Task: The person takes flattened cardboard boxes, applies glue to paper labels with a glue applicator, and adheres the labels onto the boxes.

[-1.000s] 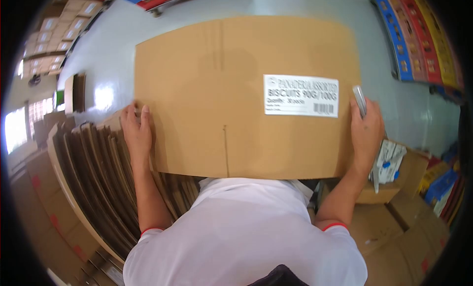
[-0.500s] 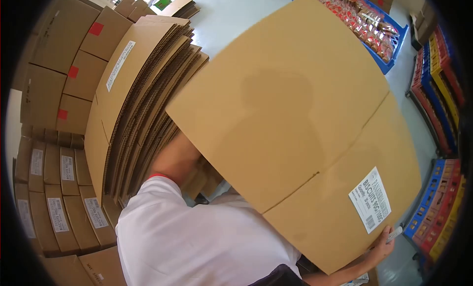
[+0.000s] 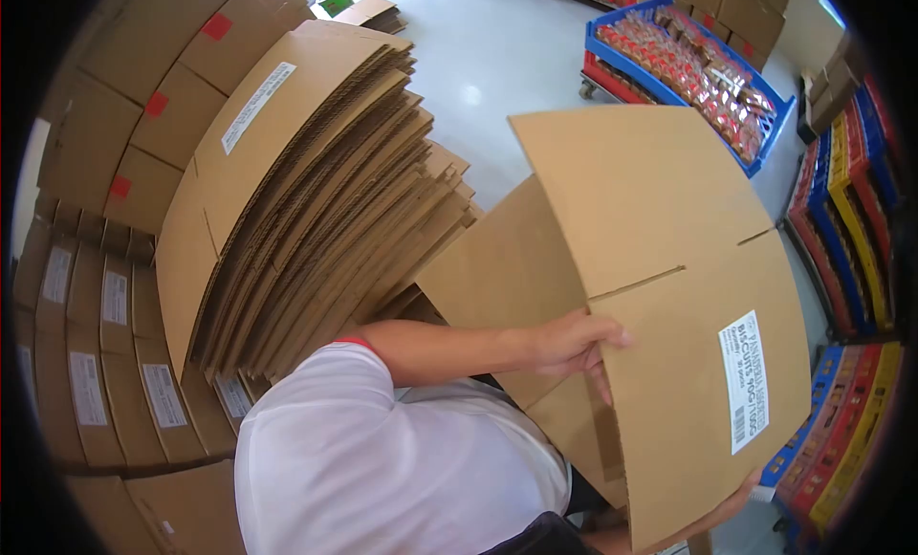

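Observation:
A partly opened cardboard box (image 3: 669,201) with a white printed "BISCUITS" label (image 3: 744,381) is in front of me. My left hand (image 3: 579,347) grips the edge of its near panel, thumb on the outside and fingers curled inside. At the lower right edge, my right hand (image 3: 734,505) holds the box from behind, most of its fingers hidden by the cardboard. A small white object (image 3: 763,493) shows beside the right hand; its kind is unclear. Another panel of the box (image 3: 512,278) stands apart from the labelled one, leaving a gap.
To the left leans a thick stack of flattened cardboard boxes (image 3: 316,201). Sealed boxes (image 3: 143,144) are piled behind it. A blue crate (image 3: 598,53) with packaged goods stands ahead on the right. Colourful stacked crates (image 3: 846,211) line the right side.
The flat box has opened out and shifted right and down. My left hand has come out from behind it and now grips its edge. The right hand stays at the lower edge.

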Demonstrator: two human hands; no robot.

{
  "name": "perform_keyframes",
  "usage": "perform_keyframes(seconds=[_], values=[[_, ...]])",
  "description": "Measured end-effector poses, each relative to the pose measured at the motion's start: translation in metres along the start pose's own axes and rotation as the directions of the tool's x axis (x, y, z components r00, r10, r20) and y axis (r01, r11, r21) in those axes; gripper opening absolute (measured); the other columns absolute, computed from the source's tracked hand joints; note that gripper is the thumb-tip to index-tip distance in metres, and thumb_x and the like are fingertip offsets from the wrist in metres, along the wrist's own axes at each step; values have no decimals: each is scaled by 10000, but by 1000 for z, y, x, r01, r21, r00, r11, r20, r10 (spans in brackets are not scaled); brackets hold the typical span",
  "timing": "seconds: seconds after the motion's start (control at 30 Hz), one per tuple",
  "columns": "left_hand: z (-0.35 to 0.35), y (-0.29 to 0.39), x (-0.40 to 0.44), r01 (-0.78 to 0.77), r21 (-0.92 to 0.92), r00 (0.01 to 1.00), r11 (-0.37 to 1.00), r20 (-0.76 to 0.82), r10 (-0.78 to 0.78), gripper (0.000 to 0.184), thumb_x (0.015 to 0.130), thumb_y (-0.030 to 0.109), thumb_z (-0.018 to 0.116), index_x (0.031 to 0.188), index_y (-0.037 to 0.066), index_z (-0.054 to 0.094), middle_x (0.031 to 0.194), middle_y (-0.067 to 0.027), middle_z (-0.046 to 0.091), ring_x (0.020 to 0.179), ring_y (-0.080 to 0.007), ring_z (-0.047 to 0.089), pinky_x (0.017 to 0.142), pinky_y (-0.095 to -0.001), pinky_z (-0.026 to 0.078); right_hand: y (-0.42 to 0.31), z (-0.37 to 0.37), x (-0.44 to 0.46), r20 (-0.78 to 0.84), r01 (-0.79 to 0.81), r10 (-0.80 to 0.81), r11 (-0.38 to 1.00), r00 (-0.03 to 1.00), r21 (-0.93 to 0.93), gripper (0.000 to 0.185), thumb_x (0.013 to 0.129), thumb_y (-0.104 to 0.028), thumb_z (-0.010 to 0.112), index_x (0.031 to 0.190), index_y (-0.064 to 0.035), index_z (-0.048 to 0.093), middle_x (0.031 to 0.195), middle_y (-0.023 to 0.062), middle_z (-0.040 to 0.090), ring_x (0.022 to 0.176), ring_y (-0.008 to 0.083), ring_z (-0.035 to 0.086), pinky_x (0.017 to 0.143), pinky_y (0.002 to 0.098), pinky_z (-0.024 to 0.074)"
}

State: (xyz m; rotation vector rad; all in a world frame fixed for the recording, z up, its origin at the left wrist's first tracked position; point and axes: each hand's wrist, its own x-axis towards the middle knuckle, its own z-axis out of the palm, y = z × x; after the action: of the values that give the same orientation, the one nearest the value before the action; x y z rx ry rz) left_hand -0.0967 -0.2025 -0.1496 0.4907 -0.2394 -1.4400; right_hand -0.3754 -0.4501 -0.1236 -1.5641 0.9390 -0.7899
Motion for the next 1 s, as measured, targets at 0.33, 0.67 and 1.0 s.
perform_keyframes(seconds=[0.33,0.67,1.0], values=[[15,119,-60,-758,590,200,277,-194,960,285,992,175,595,1218,3,616,1125,-91,697,961,-242,695,780,-396,593,17,6,24,-202,-32,103,944,974,327,518,1091,-348,547,1441,34,536,893,28,662,579,49,424,558,198,335],[49,183,-218,-692,668,-435,-272,-85,897,516,936,76,491,1417,-101,424,1403,-294,533,1307,-450,563,1141,-614,484,18,35,30,-10,-26,30,969,1000,245,470,1089,-311,551,1422,21,548,839,23,635,568,50,465,508,199,337],[53,170,-275,-688,527,-533,-499,101,840,864,1108,495,343,1585,-103,-58,1673,-290,36,1563,-453,116,1289,-603,212,-3,61,35,98,8,-24,987,995,160,406,1072,-242,560,1355,48,570,841,62,649,548,61,469,513,213,373]])
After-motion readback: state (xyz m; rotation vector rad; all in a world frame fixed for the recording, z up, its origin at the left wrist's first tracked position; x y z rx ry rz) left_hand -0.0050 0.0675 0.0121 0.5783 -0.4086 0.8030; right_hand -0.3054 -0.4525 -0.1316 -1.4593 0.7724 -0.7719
